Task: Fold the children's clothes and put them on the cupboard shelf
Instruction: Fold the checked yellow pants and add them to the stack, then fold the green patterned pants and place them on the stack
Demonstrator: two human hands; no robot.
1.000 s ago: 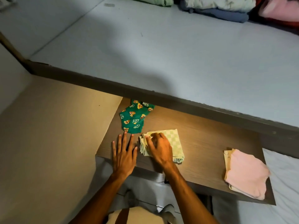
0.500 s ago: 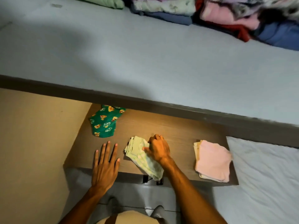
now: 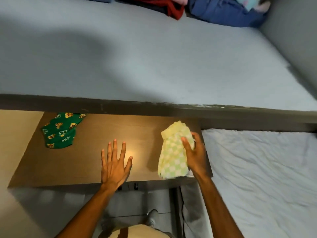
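My right hand point(image 3: 194, 154) grips a folded yellow-green checked garment point(image 3: 173, 152) at the right end of the brown wooden table point(image 3: 82, 162); it covers the spot where the pink pile lay, and that pile is hidden. My left hand point(image 3: 115, 164) rests flat on the table's middle, fingers spread, holding nothing. A green printed garment point(image 3: 60, 130) lies at the table's far left, partly under the grey shelf point(image 3: 154, 62). Folded clothes, a red garment point(image 3: 173, 9) and a blue garment point(image 3: 224, 14), sit at the shelf's back.
The shelf's dark front edge point(image 3: 171, 109) overhangs the table's back. A white-sheeted mattress point(image 3: 260, 177) lies to the right of the table. A beige wall point(image 3: 15, 134) stands on the left. A black cable point(image 3: 182, 203) hangs below the table's right end.
My right hand has carried the checked garment from the table's middle to its right end, over the pink pile. My left hand stayed flat on the table. The view shifted right.
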